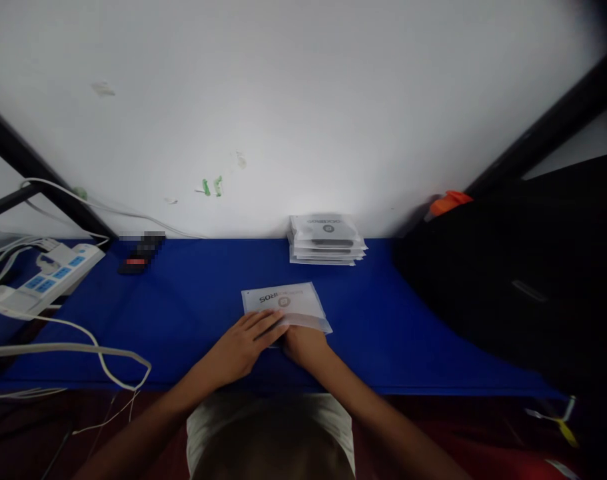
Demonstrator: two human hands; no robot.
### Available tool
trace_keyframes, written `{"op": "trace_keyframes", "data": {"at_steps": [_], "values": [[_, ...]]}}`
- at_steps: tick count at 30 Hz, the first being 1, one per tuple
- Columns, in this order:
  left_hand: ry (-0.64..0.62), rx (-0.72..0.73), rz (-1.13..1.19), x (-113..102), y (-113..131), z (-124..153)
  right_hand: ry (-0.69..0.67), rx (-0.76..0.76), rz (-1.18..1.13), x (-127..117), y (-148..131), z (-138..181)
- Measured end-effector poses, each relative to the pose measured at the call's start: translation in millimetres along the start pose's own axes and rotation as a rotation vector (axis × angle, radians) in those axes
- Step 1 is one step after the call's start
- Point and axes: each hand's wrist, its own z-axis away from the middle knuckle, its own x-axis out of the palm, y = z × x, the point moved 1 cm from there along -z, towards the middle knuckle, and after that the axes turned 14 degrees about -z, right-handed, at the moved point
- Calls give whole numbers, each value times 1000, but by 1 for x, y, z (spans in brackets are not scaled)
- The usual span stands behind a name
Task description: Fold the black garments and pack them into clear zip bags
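Observation:
A flat clear plastic packet (284, 303) with a printed white insert lies on the blue table cover (193, 313) in front of me. My left hand (244, 345) rests with fingers stretched flat on the packet's near left corner. Beside it, my right hand (303, 345) touches the packet's near edge, and its fingers are tucked under the packet and the left hand, out of sight. A stack (327, 239) of several similar packets sits against the white wall behind.
A white power strip (46, 280) with cables lies at the far left, and a cable loops over the front edge (118, 363). A small black and red object (137, 259) sits near the wall. A large black bag (513, 293) with an orange cap (449, 201) fills the right.

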Motion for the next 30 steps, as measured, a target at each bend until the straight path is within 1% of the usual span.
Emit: {"op": "trace_keyframes", "data": {"at_steps": [2,5,9,13,16,17,18,19,22,23,24,25,26,30], "values": [[97,-13,7,2,-4,1,-4,41,54,-2,-1,2],[232,-28,53,5,-5,3,-54,112,172,-5,-1,3],[330,-81,114,7,-4,4,-66,174,254,-7,0,-2],[434,-97,56,3,-4,5,-69,165,234,-12,1,-4],[489,-119,37,-2,-5,5,-86,149,175,-19,2,2],[507,-135,41,-3,-5,5,-64,124,158,-22,2,5],[523,-152,46,-5,-6,5,-13,77,146,-24,0,8],[538,-168,52,-6,-6,5,70,7,142,-26,-2,11],[595,-190,64,-10,-7,2,397,-262,156,-30,-15,17],[615,-194,71,-11,-6,0,486,-331,160,-31,-20,18],[633,-195,80,-12,-6,-2,541,-383,163,-31,-26,18],[648,-196,90,-12,-4,-4,559,-422,163,-31,-31,18],[663,-194,101,-13,-3,-6,548,-451,163,-31,-36,17],[715,-183,120,-18,3,-11,467,-541,156,-32,-48,10]]}}
